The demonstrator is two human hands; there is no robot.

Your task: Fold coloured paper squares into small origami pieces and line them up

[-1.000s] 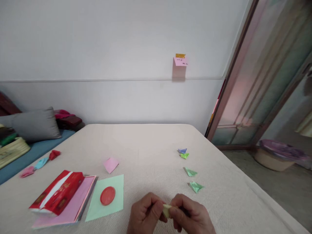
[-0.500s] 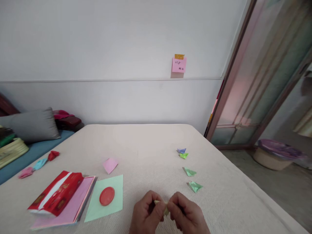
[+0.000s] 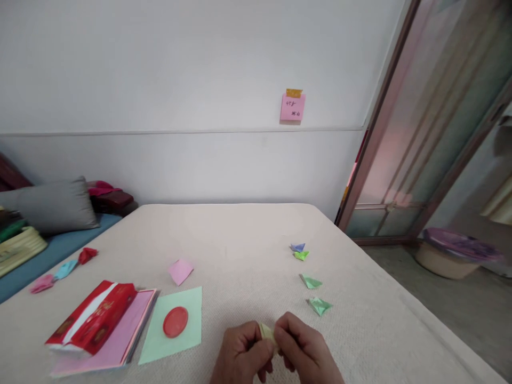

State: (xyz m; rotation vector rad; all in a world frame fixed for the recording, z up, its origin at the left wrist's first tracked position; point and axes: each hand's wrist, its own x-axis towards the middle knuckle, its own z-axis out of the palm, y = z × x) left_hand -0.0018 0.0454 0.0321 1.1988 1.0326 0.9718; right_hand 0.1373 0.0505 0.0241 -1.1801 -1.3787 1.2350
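Note:
Between my hands is a small piece of folded pale yellow paper [image 3: 266,333], low in the view over the near part of the table. My left hand [image 3: 244,352] pinches it from the left, thumb in front. From the other side my right hand [image 3: 302,346] grips it with thumb and forefinger. The fingers cover most of the paper, so its full shape is hidden. To the right, beyond my right hand, lie two green folded paper boats [image 3: 320,305], with a lime one [image 3: 301,256] and a violet one [image 3: 298,247] farther back.
Left of my hands, a red round lid [image 3: 175,322] sits on a mint paper sheet [image 3: 190,341]. Beside it, a red tissue pack [image 3: 96,317] rests on stacked coloured paper [image 3: 120,346]. A pink paper square [image 3: 181,271] lies behind. Folded pieces, including a red one [image 3: 87,255], are far left.
The yellow paper has turned and shows more above my left thumb. My left hand has shifted slightly down and its fingers have changed position; my right hand stays close to its place.

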